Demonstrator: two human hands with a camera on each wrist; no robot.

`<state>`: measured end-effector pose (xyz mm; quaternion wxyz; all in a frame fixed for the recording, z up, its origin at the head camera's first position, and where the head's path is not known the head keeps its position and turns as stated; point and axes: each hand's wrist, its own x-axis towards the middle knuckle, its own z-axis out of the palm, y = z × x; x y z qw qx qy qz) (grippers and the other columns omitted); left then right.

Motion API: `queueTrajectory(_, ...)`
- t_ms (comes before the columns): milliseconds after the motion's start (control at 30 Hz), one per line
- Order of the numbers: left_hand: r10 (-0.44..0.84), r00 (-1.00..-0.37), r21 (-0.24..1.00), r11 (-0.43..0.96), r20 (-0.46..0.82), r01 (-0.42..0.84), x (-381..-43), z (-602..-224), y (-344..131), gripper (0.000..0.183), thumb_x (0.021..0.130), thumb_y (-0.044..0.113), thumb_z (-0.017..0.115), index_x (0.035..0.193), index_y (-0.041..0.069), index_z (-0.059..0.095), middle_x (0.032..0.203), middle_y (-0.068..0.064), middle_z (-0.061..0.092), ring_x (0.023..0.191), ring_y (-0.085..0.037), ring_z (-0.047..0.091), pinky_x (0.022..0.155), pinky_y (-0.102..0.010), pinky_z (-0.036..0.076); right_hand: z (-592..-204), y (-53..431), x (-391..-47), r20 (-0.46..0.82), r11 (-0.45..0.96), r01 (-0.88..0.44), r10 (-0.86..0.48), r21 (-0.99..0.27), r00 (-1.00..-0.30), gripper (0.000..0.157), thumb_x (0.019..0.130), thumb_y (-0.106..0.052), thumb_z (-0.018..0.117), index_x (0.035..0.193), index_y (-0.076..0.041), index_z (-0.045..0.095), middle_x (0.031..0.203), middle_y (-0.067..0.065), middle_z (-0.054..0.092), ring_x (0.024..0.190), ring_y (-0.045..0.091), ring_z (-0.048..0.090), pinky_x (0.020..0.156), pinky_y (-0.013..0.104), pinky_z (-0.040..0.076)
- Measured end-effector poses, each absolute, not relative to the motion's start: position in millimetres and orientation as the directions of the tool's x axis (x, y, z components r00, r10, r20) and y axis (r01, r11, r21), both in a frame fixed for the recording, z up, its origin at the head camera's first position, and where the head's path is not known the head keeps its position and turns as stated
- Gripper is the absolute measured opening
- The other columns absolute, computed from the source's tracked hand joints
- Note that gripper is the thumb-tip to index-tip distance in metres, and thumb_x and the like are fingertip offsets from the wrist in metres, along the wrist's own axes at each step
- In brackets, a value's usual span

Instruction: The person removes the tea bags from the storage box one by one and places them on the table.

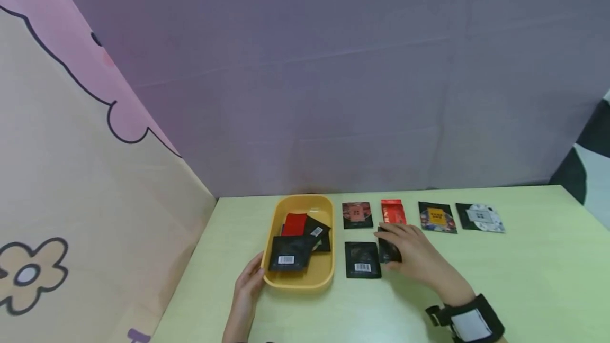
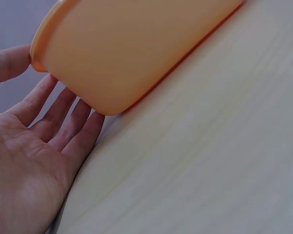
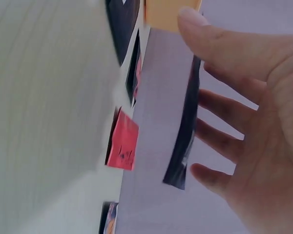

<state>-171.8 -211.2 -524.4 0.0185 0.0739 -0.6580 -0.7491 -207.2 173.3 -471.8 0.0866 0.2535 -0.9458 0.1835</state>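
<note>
Packet [image 3: 185, 129] is pinched in the right grip [image 1: 413, 250]; relaxed left grip [image 1: 249, 280] touches the tray [image 1: 320, 269].

Narrow gap between yellow tray [image 1: 320, 270] and black packet [image 1: 363, 257] beside it; raised rim [image 1: 332, 232] bars way leftward; roomy right tabletop [image 1: 538, 263].

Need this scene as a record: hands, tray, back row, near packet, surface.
left_hand: left hand touches yellow tray at its near-left corner
right_hand: right hand holds dark packet
tray_contents: plain red packet, black packets
back_row: red-labelled packet, red lettered packet, yellow-labelled packet, black-and-white packet
near_packet: black barcoded packet, right of tray
surface: pale green table
</note>
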Motion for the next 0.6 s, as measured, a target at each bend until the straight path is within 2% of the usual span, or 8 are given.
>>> queueTrajectory(367, -0.116, -0.991, 0.987, -0.152, -0.072, -0.054, -173.4, -524.6, -208.6, 0.052, 0.100, 0.012, 0.051, 0.146, -0.009, 0.038, 0.147, -0.021, 0.046, 0.112, 0.001, 0.056, 0.095, -0.021, 0.045, -481.7, 184.6, -212.3, 0.067, 0.813, -0.422, -0.433, -0.402, -0.899, 0.083, 0.052, -0.018, 0.094, 0.128, -0.002, 0.063, 0.132, 0.023, 0.058, 0.121, 0.046, 0.051, 0.099, 0.067, 0.036)
queueTrajectory(600, -0.117, -0.992, 0.987, -0.158, -0.054, -0.035, -172.5, -525.1, -210.5, 0.052, 0.100, 0.009, 0.050, 0.146, -0.011, 0.037, 0.146, -0.022, 0.047, 0.111, 0.000, 0.057, 0.094, -0.021, 0.046, -489.3, 180.8, -214.1, 0.022, 0.806, -0.407, -0.441, -0.430, -0.897, 0.081, 0.055, -0.014, 0.094, 0.128, 0.000, 0.062, 0.133, 0.024, 0.058, 0.122, 0.045, 0.052, 0.100, 0.063, 0.038)
